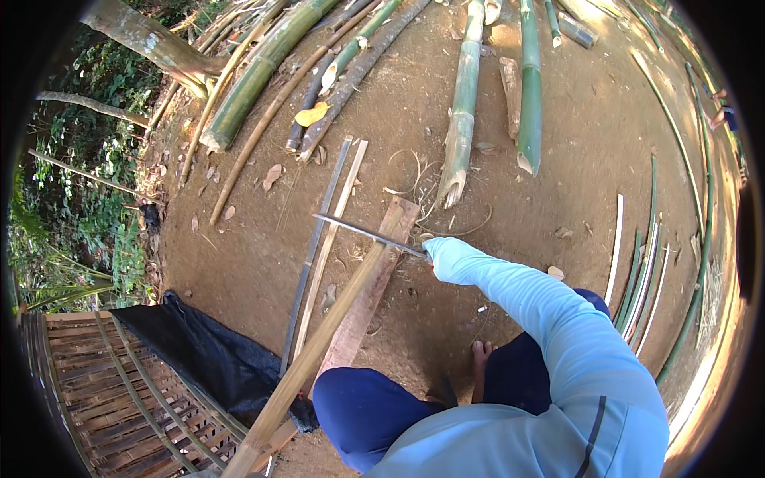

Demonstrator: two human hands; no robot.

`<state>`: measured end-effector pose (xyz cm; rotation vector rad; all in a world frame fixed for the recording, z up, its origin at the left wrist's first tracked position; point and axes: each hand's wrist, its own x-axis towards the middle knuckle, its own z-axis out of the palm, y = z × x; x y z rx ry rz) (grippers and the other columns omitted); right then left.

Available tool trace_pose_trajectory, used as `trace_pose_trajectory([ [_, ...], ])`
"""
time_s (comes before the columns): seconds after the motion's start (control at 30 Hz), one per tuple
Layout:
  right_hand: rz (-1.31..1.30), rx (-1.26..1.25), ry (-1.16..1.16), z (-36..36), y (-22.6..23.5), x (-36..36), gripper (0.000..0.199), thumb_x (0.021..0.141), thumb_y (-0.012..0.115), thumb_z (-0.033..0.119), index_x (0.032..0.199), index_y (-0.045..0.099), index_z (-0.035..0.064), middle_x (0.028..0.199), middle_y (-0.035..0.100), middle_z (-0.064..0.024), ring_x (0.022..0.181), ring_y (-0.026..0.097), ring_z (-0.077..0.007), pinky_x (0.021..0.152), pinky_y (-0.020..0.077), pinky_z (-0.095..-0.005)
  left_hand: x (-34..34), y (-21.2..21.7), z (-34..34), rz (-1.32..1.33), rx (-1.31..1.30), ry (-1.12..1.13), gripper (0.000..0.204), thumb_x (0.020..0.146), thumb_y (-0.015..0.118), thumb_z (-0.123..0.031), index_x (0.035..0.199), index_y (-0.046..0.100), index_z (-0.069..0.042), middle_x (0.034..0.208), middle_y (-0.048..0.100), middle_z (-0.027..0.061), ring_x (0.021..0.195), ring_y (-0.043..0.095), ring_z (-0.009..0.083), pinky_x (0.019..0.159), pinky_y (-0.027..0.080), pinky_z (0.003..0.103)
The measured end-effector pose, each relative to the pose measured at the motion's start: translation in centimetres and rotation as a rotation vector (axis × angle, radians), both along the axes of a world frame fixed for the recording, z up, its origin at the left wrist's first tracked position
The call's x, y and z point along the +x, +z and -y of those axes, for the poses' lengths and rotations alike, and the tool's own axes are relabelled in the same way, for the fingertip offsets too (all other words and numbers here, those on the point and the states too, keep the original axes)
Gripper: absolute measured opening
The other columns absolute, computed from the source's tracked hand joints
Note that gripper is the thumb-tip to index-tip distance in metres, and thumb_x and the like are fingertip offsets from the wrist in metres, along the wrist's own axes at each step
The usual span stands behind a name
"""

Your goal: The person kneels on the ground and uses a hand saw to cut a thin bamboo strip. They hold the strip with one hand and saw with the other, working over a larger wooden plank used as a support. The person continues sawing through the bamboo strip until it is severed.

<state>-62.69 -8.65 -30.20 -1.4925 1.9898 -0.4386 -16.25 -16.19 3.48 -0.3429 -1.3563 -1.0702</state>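
Knife [366, 232], count one: blade crossed the far end of one long wooden strip [311, 357]; contact could not be confirmed. Strip ran diagonally over one plank [403, 213] and past the left knee. Two thin slats, one dark [315, 253] and one pale [331, 247], lay just left of the plank. Ahead: two thick green bamboo poles [464, 111] [530, 95], one short brown log [510, 95] between them. Right arm reached forward and leftward, nearly straight, sleeve down to the wrist. Right hand [431, 253] was clenched around the knife's near end, fingers mostly hidden. Left hand was out of sight; its grip could not be told.
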Motion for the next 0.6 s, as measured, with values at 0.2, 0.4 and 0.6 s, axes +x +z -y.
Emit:
trace_pose_trajectory([
  [0.2,-0.028,0.355,-0.209,0.6,-6.7,-3.9,0.026,0.078,0.065,0.017,0.103,0.064,0.008,0.085,0.066,-0.0205,0.079,0.064,-0.04,0.069,0.0502,-0.0456,-1.1,0.4,0.4,-0.009,-0.009,-0.027,0.025,0.096,0.042,-0.032,0.079,0.044,-0.013,0.058,0.042,-0.0032,0.049,0.044,0.0098,0.042,0.039,0.025],
  [0.4,0.002,0.112,-0.195,-0.9,-5.7,-1.0,0.02,0.079,0.062,0.016,0.096,0.064,0.0061,0.09,0.066,-0.0216,0.085,0.064,-0.0394,0.074,0.0507,-0.0448,-0.6,0.0,0.8,-0.003,0.013,-0.013,0.026,0.095,0.042,-0.033,0.079,0.044,-0.014,0.058,0.041,-0.0033,0.049,0.043,0.01,0.043,0.038,0.025],
  [0.6,-0.001,0.653,-0.349,2.4,-6.0,-1.3,0.03,0.082,0.062,0.021,0.109,0.068,0.009,0.114,0.064,-0.0205,0.108,0.06,-0.0388,0.093,0.0492,-0.0461,0.2,1.6,1.7,0.037,0.039,-0.126,0.027,0.095,0.043,-0.035,0.079,0.044,-0.014,0.058,0.041,-0.0035,0.049,0.043,0.0102,0.044,0.038,0.025],
])
